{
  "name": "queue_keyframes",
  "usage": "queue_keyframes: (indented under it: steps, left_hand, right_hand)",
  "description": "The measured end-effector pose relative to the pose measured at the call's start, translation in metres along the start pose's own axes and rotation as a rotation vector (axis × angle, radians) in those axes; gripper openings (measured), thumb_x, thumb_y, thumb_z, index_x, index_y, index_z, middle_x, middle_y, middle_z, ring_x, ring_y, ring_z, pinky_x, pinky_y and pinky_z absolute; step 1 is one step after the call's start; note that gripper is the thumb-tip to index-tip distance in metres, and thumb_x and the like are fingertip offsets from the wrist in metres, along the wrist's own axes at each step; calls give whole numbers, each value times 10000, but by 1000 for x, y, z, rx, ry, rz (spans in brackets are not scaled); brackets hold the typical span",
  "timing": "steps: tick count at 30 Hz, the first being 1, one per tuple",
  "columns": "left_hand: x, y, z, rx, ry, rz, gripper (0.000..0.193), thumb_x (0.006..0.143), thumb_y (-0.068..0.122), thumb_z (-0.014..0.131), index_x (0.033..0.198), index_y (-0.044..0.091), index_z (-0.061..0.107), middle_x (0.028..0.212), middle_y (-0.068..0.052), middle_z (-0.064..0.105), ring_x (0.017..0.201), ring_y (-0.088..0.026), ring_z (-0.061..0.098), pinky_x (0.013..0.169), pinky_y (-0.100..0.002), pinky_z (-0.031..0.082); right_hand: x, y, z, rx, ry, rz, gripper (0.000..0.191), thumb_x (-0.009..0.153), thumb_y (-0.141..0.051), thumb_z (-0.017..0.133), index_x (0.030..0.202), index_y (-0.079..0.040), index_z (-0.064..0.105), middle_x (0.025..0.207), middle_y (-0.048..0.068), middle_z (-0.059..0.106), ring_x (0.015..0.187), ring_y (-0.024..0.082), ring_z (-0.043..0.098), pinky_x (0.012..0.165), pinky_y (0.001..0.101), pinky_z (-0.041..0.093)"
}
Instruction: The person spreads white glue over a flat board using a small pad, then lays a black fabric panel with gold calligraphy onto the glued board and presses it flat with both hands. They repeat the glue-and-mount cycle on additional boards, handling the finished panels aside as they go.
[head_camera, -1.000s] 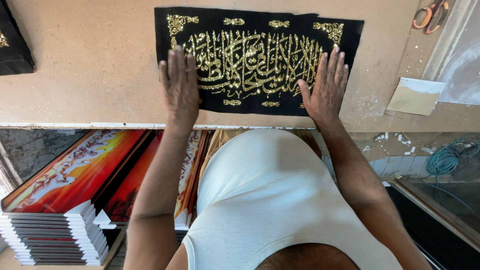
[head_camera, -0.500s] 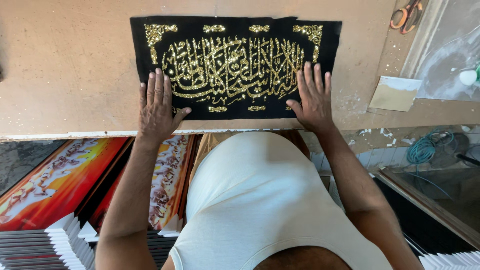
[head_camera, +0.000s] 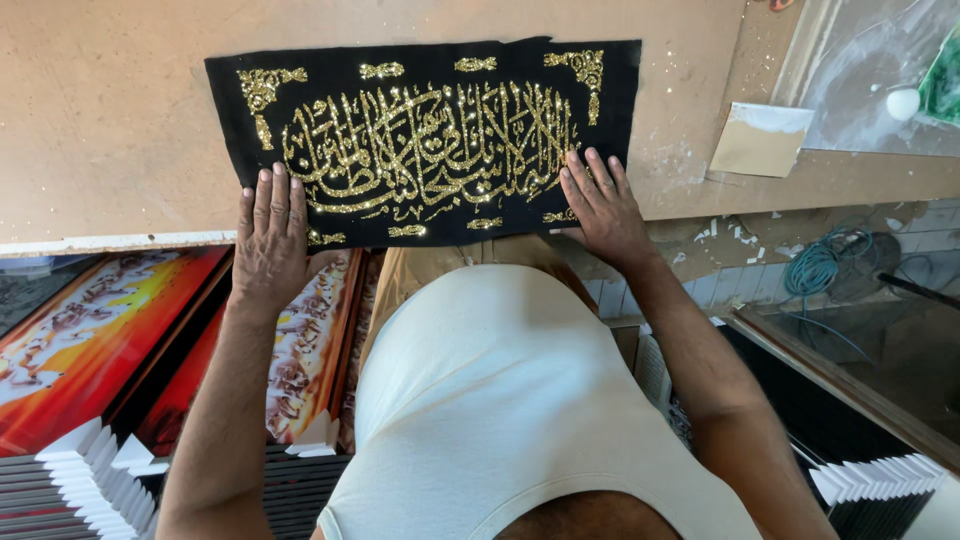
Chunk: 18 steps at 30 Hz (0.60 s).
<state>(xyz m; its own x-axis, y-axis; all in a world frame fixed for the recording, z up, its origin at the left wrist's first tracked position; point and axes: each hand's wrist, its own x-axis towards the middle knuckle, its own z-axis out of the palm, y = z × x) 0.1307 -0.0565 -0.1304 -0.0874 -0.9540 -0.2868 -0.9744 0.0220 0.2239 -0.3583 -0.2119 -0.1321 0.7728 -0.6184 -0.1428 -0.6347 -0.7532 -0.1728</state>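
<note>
A black rectangular cloth (head_camera: 430, 140) with glittering gold script and gold corner ornaments lies flat on a tan worktable (head_camera: 110, 120). Its near edge hangs slightly over the table's front edge. My left hand (head_camera: 270, 235) rests flat, fingers apart, on the cloth's lower left part. My right hand (head_camera: 600, 205) presses flat on the cloth's lower right part. Neither hand grips anything. My torso in a white sleeveless shirt fills the lower middle of the view.
Framed orange and red pictures (head_camera: 90, 340) lean below the table at left, with stacked black frames with white corner guards (head_camera: 80, 480) beneath. A tan paper piece (head_camera: 760, 140) lies right of the cloth. A coiled teal cable (head_camera: 825, 270) and a glass pane (head_camera: 880, 70) are at right.
Both hands have slid down from the cloth's middle to its near edge, drawing the cloth toward me. The view has shifted, so the cloth sits lower and more central.
</note>
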Motion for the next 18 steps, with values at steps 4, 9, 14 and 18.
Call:
queue_keyframes:
  steps: [4,9,14,18]
  left_hand:
    - [-8,9,0,488,15,-38,1101,971,795,517,1690,-3,276,1772,-193,217,1646,-311,186,1344,-474,123]
    - [-29,9,-8,298,40,-112,1093,895,744,573,1606,-36,288,1685,-233,229,1556,-359,233,1258,-536,145]
    - [-51,-11,-12,91,268,-45,724,1037,606,580,1508,58,535,1613,-133,483,1545,-304,382,1285,-562,186]
    - [-51,-19,-4,74,296,14,677,1027,560,658,1460,43,601,1561,-140,551,1507,-267,440,1277,-537,206]
  right_hand:
    - [-6,-4,0,-126,-28,9,970,856,-550,749,1612,-48,407,1728,134,279,1607,340,214,1307,550,204]
    - [-6,-11,-3,-101,-23,38,1001,869,-525,779,1657,-53,383,1764,140,255,1637,357,199,1325,558,184]
    - [-5,-21,-1,195,32,37,1035,957,-714,540,1667,12,341,1757,205,231,1622,417,162,1298,635,136]
    - [-9,-23,3,215,10,61,1018,1012,-744,425,1681,20,344,1784,203,219,1651,415,143,1321,639,121]
